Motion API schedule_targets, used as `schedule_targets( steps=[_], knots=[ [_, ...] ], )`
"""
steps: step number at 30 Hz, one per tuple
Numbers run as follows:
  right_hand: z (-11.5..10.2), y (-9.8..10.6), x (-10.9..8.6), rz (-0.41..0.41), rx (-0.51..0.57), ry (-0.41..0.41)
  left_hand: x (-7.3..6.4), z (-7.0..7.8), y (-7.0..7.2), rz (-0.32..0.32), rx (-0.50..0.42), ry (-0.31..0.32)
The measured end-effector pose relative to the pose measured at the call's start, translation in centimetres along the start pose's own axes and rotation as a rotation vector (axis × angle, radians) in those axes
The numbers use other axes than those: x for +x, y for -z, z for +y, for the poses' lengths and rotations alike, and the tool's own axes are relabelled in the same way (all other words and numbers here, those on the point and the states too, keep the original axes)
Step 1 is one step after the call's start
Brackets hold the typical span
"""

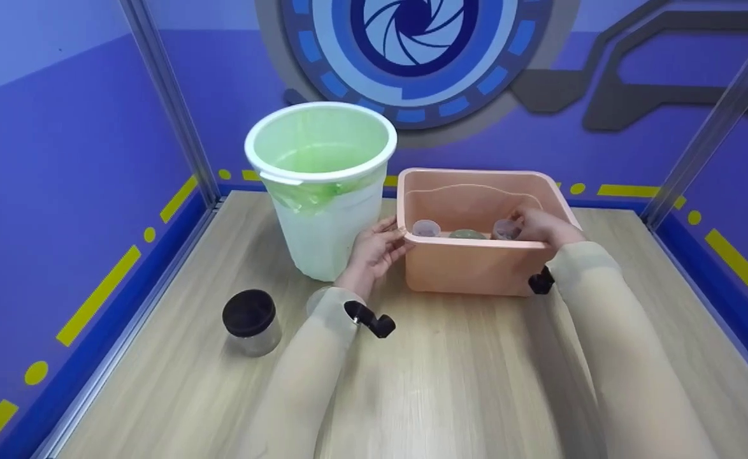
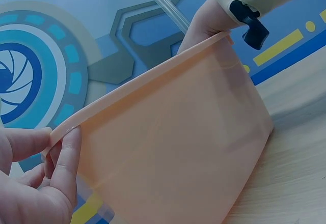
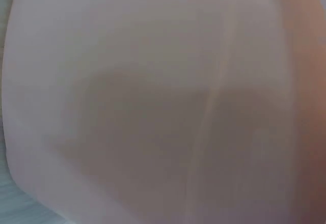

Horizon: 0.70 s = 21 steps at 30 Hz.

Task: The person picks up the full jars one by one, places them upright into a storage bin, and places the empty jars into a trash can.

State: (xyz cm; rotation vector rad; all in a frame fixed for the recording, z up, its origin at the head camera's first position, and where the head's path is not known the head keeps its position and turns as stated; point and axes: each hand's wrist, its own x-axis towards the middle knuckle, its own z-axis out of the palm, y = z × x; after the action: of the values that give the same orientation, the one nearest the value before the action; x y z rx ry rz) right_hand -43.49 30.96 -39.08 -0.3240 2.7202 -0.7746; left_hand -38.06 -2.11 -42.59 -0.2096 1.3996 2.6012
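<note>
My left hand (image 1: pixel 374 252) pinches the rim of a peach plastic bin (image 1: pixel 469 271) at its front left corner. In the left wrist view, thumb and fingers of the left hand (image 2: pixel 43 175) sit on either side of that rim. Over the bin's front right side reaches my right hand (image 1: pixel 539 226), its fingers on a clear plastic jar (image 1: pixel 505 230) inside. The front wall hides the jar's lower part. Another clear jar (image 1: pixel 426 228) and a greenish round item (image 1: pixel 467 234) also lie in the bin. The bin wall (image 3: pixel 153 107) fills the right wrist view.
Left of the bin stands a tall white bucket (image 1: pixel 323 236) with a green bag lining it. A clear jar with a black lid (image 1: pixel 251 322) is on the table at front left. Behind the left wrist a clear round object (image 1: pixel 315 298) is partly hidden.
</note>
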Motion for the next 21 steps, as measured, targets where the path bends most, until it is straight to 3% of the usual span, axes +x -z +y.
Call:
schedule_targets(
  steps=[5,15,21],
  knots=[
    [0.09,-0.1,0.03,0.0,-0.024,0.008,0.13,-0.07,-0.01,-0.004,-0.001,0.0],
    [0.08,-0.02,-0.01,-0.032,0.035,-0.04,0.05,0.03,-0.07,0.001,-0.002,0.006],
    [0.23,0.07,0.04,-0.024,-0.006,-0.012,-0.01,0.05,-0.11,0.0,-0.003,0.003]
  ],
)
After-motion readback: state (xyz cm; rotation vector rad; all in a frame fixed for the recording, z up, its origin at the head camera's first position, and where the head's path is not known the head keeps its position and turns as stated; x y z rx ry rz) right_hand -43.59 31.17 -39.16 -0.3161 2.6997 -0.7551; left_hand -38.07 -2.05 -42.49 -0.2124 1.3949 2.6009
